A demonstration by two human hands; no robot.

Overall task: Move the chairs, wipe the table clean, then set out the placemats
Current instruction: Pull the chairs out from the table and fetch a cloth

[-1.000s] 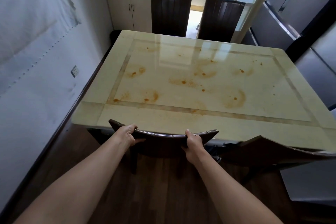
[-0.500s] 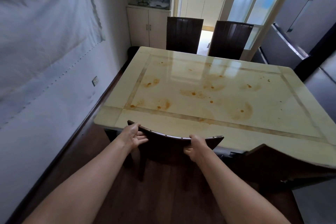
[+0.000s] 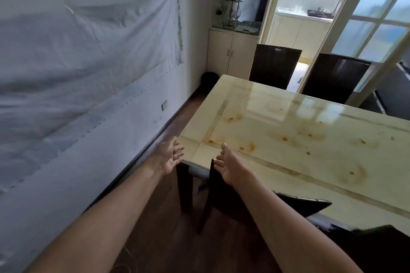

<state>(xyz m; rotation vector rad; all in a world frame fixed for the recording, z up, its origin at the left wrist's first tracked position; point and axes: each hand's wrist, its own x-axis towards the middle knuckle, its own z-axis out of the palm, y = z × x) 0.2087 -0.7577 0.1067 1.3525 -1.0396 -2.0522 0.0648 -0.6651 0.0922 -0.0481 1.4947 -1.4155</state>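
- The left hand (image 3: 169, 155) and the right hand (image 3: 228, 166) both hover with fingers loosely spread and palms turned inward, gripping nothing.
- The dark brown high-backed wooden chair (image 3: 219, 201) stands directly beneath the right hand, tucked against the glossy cream stone-patterned table (image 3: 310, 186). I cannot tell whether the fingertips brush its top corner.
- Seizing that corner alone could twist the chair into the table's edge.
- Left of the left hand, the floor gap to the wall looks narrow, so a chair swung there may strike it.
- Orange-brown sauce stains (image 3: 248, 147) lie just beyond the right fingertips, where a reaching forearm could smear them.
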